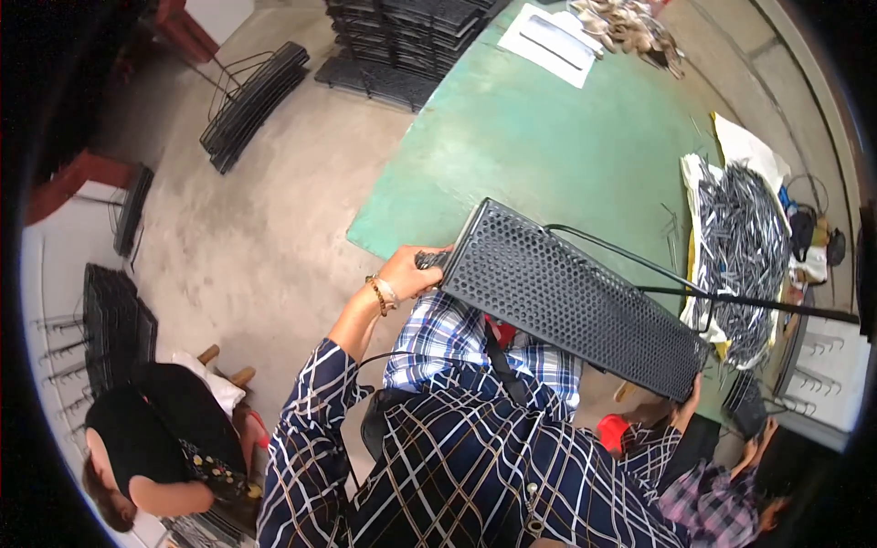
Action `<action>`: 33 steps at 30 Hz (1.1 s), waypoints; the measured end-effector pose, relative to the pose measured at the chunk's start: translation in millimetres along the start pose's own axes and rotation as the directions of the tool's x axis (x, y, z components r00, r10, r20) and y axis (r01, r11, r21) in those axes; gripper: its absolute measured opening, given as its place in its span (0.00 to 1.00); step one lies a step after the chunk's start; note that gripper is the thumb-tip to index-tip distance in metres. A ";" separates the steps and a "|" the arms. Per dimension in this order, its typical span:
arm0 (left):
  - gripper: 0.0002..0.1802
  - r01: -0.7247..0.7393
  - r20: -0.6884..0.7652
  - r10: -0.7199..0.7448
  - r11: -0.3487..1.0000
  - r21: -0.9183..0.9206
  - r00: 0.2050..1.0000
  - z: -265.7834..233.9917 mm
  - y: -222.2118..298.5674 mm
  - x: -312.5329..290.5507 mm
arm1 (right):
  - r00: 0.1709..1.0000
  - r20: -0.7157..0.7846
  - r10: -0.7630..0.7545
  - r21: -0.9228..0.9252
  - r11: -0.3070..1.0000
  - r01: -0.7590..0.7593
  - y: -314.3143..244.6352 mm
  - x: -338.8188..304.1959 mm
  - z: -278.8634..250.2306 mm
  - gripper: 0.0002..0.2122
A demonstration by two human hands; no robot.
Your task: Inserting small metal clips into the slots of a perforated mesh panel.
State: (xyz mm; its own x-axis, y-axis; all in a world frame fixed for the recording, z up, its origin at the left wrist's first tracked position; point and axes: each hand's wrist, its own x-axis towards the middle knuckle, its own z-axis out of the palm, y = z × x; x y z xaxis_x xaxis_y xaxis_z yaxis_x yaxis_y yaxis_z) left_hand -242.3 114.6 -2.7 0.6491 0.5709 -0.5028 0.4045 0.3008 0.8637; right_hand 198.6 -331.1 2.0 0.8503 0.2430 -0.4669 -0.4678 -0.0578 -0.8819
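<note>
A long black perforated shelf panel (575,297) slants across in front of me, its left end resting over the near edge of the green table (475,146). My left hand (408,274), with a beaded bracelet at the wrist, closes round the panel's left end; a small dark grey piece shows between its fingers, too small to name. At the lower right end, my right hand (692,399) grips the panel, mostly hidden behind it. Thin black curved rods (630,256) stick out from the panel's far side.
A heap of thin grey metal strips (744,256) lies on a white sack at the right. Stacked black panels (402,41) stand beyond the table, with more racks (260,100) on the floor. One person (174,447) sits lower left; another (713,502) works lower right.
</note>
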 end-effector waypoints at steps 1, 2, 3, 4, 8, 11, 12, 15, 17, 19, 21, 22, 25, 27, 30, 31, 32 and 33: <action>0.23 -0.001 -0.044 -0.001 0.999 -0.044 0.999 2.5 1.0 0.1 | 1.000 0.012 0.026 0.016 1.000 -0.026 -5.1 -10.0 9.3 0.23; 0.20 0.005 -0.114 -0.009 0.999 -0.040 0.993 4.5 1.7 -0.9 | 1.000 -0.010 0.026 0.028 0.999 -0.025 -1.1 -3.3 -0.5 0.23; 0.20 0.001 -0.083 -0.003 1.000 -0.028 0.997 7.2 4.9 -1.5 | 1.000 -0.022 -0.010 0.026 1.000 0.010 3.3 7.9 -19.9 0.23; 0.20 -0.006 -0.220 0.000 1.000 -0.024 0.975 7.5 10.4 -7.7 | 0.999 -0.023 -0.037 0.023 0.999 0.038 6.0 15.3 -31.0 0.24; 0.15 -0.057 -0.365 -0.033 0.971 -0.233 0.930 16.4 37.1 -35.9 | 0.718 -0.047 -0.694 -0.788 0.467 0.401 -3.4 6.4 -13.2 0.14; 0.15 0.037 -0.071 -0.109 0.761 -0.647 0.992 37.6 55.3 -53.7 | 0.583 -0.046 -0.811 -0.721 0.431 0.543 -14.0 -21.7 34.7 0.12; 0.15 0.071 0.022 -0.076 0.744 -0.665 0.997 50.6 55.7 -52.5 | 0.561 0.048 -0.827 -0.662 0.394 0.637 -14.5 -34.3 63.2 0.10; 0.15 0.208 0.245 -0.049 0.700 -0.683 0.968 89.0 49.0 -47.3 | 0.779 0.308 -0.546 -0.388 0.675 0.627 -6.8 -95.5 179.3 0.09; 0.14 0.251 0.291 -0.048 0.653 -0.715 0.955 102.4 39.4 -43.3 | 0.791 0.529 -0.308 -0.300 0.804 0.513 -2.4 -136.3 252.6 0.10; 0.11 0.235 0.309 -0.003 0.655 -0.718 0.951 113.3 42.8 -45.6 | 0.729 0.681 -0.071 -0.290 0.888 0.357 9.9 -150.8 285.1 0.11; 0.09 0.218 0.300 -0.003 0.693 -0.687 0.954 118.8 43.1 -49.6 | 0.622 0.783 0.002 -0.194 0.951 0.241 26.7 -158.1 305.1 0.12; 0.09 0.199 0.294 0.002 0.730 -0.653 0.956 121.0 44.0 -50.2 | 0.588 0.804 0.086 -0.224 0.960 0.166 29.5 -159.3 309.8 0.11; 0.08 0.153 0.272 0.026 0.772 -0.616 0.962 123.7 46.0 -54.0 | 0.533 0.825 0.186 -0.254 0.966 0.057 31.8 -158.2 315.6 0.10; 0.08 0.144 0.289 0.050 0.779 -0.610 0.956 122.5 40.3 -53.6 | 0.521 0.828 0.208 -0.255 0.967 0.021 31.9 -158.0 318.5 0.09; 0.08 0.168 0.300 0.031 0.770 -0.615 0.953 122.1 39.5 -56.4 | 0.495 0.825 0.273 -0.255 0.961 -0.106 31.0 -158.3 319.5 0.07; 0.08 0.165 0.298 0.034 0.771 -0.615 0.954 121.7 38.0 -56.8 | 0.493 0.827 0.271 -0.254 0.962 -0.104 32.1 -158.6 320.0 0.07; 0.08 0.161 0.278 0.023 0.768 -0.620 0.960 121.3 36.6 -57.2 | 0.508 0.817 0.273 -0.259 0.961 -0.100 33.7 -158.9 320.8 0.07; 0.08 0.157 0.262 0.016 0.765 -0.624 0.965 121.7 36.7 -57.2 | 0.527 0.805 0.273 -0.264 0.960 -0.093 33.0 -159.0 321.0 0.07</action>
State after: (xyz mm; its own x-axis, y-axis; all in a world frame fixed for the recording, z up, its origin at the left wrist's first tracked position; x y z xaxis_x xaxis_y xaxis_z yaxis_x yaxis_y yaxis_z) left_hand -186.2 0.0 53.5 0.8014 0.3555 -0.4810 0.0091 0.7969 0.6041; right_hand -29.5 -60.8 67.8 0.1261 0.8919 -0.4344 -0.4646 -0.3338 -0.8202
